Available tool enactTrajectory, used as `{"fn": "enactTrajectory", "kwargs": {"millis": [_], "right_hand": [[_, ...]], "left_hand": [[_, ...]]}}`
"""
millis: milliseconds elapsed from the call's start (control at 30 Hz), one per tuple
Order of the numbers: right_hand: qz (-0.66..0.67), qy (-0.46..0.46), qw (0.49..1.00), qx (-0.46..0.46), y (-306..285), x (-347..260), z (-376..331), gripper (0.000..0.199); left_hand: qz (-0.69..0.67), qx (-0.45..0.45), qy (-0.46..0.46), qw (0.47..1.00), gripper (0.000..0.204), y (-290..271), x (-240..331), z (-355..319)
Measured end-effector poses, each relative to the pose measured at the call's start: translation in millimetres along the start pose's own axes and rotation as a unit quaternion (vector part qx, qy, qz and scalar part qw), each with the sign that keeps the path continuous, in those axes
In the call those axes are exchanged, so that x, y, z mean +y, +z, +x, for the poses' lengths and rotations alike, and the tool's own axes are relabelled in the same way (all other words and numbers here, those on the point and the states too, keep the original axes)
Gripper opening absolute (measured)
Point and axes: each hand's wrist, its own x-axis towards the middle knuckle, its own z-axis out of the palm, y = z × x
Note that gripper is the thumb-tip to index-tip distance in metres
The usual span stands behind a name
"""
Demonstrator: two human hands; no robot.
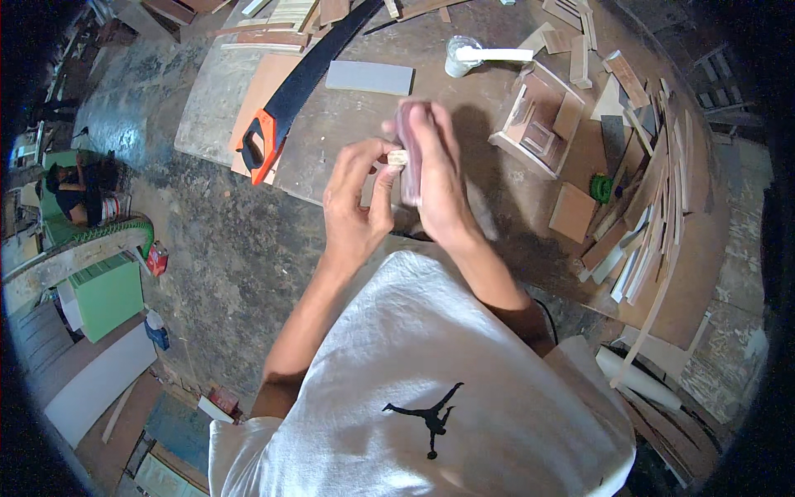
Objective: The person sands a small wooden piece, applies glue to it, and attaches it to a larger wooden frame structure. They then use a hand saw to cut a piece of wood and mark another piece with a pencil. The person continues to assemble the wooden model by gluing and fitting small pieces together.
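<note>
My left hand (356,195) pinches a small pale piece of wood (398,157) between thumb and fingertips. Against the end of that piece rests a flat purplish sanding block (411,189), gripped by my right hand (443,178). Motion blurs the block and the right fingers. Both hands are above the near edge of the wooden table (331,166). Left of them lies a handsaw (286,112) with a black blade and orange handle. Beyond my hands is a grey rectangular slab (369,77).
On the right stands a small open wooden box with inner parts (517,145). A clear cup (457,62) with a white stick across it is farther back. Long wood strips (662,199), a green roll (600,188) and offcuts crowd the right. Another person (79,190) sits far left.
</note>
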Motion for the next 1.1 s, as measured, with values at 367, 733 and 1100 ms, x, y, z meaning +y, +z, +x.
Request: {"fn": "enactTrajectory", "kwargs": {"millis": [367, 733, 1100], "right_hand": [[-0.019, 0.025, 0.999, 0.016, -13.0, -6.3, 9.5, 0.036], [-0.006, -0.001, 0.998, 0.054, -13.6, -14.4, -6.0, 0.033], [-0.018, 0.038, 0.998, 0.052, -30.4, -13.3, 18.8, 0.039]], "left_hand": [[-0.022, -0.033, -0.001, 0.999, 0.024, 4.0, 6.9, 2.8], [-0.052, -0.031, 0.001, 0.998, 0.022, 15.4, 11.1, 8.3], [-0.009, -0.082, 0.031, 0.996, 0.018, 14.8, 8.8, 2.8]]}}
